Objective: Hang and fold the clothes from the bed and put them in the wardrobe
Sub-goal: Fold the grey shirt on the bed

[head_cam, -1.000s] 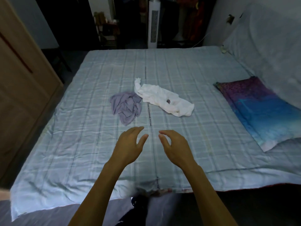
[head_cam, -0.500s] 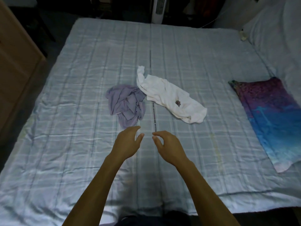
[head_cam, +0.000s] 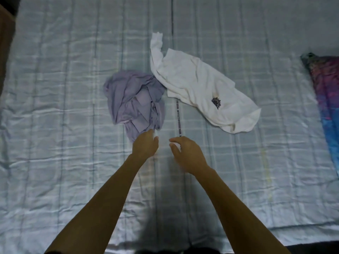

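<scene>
Hovering at lilac garment edge, left hand, right hand — grips loose, empty

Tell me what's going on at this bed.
A person reaches both bare arms over the bed toward two crumpled garments. The left hand is at the near edge of the purple garment, not yet gripping it; the right hand hovers over bare sheet, holding nothing. The white garment lies beside the purple one, untouched. Nothing is folded yet.
</scene>
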Available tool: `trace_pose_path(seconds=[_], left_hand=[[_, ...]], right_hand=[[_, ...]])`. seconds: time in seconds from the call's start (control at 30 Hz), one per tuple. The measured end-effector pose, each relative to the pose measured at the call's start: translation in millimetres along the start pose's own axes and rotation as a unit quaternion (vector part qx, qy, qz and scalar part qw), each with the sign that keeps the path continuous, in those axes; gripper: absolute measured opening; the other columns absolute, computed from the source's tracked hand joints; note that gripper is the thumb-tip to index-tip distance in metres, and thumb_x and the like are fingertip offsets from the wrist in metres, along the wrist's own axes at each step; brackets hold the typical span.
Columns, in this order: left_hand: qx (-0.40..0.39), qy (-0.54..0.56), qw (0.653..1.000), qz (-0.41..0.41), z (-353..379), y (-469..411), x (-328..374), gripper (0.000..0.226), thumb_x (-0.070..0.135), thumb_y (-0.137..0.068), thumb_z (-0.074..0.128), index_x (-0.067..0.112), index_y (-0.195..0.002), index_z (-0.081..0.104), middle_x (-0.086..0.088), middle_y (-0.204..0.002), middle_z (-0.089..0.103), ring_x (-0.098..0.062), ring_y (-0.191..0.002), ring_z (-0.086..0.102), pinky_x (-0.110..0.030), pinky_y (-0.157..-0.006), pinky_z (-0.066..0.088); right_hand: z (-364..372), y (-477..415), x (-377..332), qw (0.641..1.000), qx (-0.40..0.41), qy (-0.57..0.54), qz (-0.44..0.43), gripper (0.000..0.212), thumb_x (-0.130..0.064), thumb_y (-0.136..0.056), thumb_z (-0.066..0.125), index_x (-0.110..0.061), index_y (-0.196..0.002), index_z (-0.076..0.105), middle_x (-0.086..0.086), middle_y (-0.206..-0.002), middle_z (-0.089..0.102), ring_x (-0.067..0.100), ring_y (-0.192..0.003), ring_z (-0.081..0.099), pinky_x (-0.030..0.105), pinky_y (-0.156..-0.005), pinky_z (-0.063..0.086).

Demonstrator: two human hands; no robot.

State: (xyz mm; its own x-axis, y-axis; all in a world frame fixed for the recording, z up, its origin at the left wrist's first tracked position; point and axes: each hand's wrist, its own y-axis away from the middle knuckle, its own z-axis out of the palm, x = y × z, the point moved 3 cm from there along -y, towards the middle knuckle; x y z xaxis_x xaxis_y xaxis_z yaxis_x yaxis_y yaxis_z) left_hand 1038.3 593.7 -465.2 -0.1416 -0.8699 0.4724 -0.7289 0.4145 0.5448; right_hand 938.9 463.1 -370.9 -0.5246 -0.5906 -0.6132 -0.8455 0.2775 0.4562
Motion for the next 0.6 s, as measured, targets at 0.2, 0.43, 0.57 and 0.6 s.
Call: trace_pose_path(seconds=[0.2,0.43,0.57,0.6], left_hand=[[0.035,0.001,0.999,-0.039,24,-99,-2,0.073,0.068,-0.081,0.041,0.007,-0.121,0.044,-0.018,-0.108,0.055,-0.036,-0.097,0.055,-0.046,-0.078,0.050],[0.057,-0.063,0.996,-0.021,18,-160,-2,0.023,0.008,-0.094,0.048,-0.007,-0.109,0.057,-0.028,-0.109,0.059,-0.041,-0.101,0.057,-0.041,-0.081,0.039],[0.011,-0.011,1.000,0.003,2,-150,8,0.018,0.006,-0.089,0.052,-0.003,-0.098,0.064,-0.022,-0.099,0.066,-0.036,-0.092,0.061,-0.036,-0.073,0.042],[0.011,0.019,1.000,0.022,-5,-140,17,0.017,0.006,-0.089,0.052,0.000,-0.096,0.066,-0.018,-0.094,0.067,-0.032,-0.088,0.062,-0.031,-0.069,0.041]], right_hand=[[25,-67,33,0.998,-0.036,-0.006,0.046,0.032,-0.030,-0.098,0.045,-0.019,-0.124,0.060,0.001,-0.126,0.060,0.017,-0.116,0.053,0.028,-0.102,0.038],[35,-100,52,0.997,-0.055,0.007,0.046,0.032,-0.031,-0.098,0.042,-0.023,-0.123,0.059,-0.001,-0.125,0.059,0.017,-0.115,0.052,0.032,-0.101,0.039],[28,-101,49,0.998,-0.051,0.012,0.035,0.034,-0.032,-0.096,0.041,-0.022,-0.123,0.060,0.001,-0.124,0.060,0.019,-0.115,0.053,0.031,-0.101,0.039],[24,-99,44,0.998,-0.048,0.012,0.028,0.035,-0.031,-0.096,0.041,-0.021,-0.124,0.059,0.002,-0.124,0.060,0.020,-0.115,0.053,0.030,-0.101,0.039]])
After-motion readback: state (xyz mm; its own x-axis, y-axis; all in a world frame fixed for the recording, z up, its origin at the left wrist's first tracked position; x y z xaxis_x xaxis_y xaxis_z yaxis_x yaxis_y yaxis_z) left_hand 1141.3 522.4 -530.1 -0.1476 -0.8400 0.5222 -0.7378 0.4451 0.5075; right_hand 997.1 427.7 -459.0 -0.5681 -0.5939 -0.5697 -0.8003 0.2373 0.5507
